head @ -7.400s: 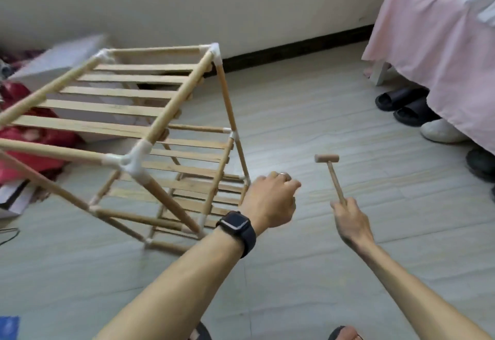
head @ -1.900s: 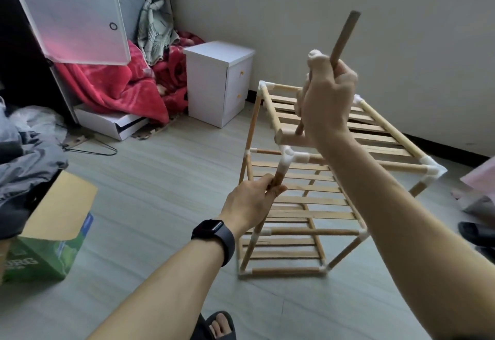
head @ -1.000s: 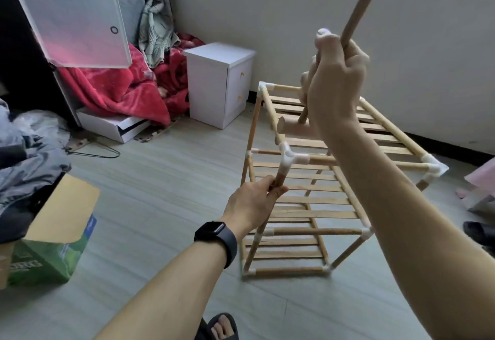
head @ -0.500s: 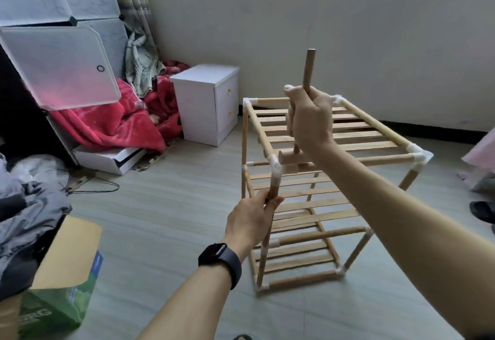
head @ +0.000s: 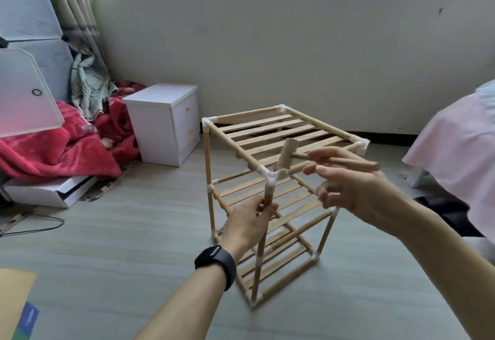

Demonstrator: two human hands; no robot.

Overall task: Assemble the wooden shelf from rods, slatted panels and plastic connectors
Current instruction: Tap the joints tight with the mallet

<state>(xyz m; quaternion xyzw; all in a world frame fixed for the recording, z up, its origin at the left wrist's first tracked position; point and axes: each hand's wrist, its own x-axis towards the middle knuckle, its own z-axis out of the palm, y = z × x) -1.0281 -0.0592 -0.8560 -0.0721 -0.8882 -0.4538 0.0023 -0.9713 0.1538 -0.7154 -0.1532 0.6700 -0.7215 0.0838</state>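
The wooden shelf (head: 270, 136) stands upright on the floor, with three slatted tiers joined by white plastic connectors. My left hand (head: 249, 224) grips the nearest upright rod (head: 261, 246) a little below the top corner connector (head: 270, 176). To the right of that corner, my right hand (head: 356, 192) pinches the handle of a small wooden mallet (head: 288, 152). The handle lies roughly level and the head hangs just above the connector. The right hand is motion-blurred.
A white nightstand (head: 160, 123) stands left of the shelf, beside a red blanket (head: 53, 152) and a white box (head: 48, 192). A pink bedcover (head: 455, 147) with dark slippers (head: 442, 211) under it lies at the right. A cardboard box (head: 13, 299) is at the lower left and a cable (head: 32, 228) lies on the floor.
The mallet has tipped from handle-up to handle-level, and my right hand has moved right and lower. My left hand keeps its grip on the upright rod. The view has risen.
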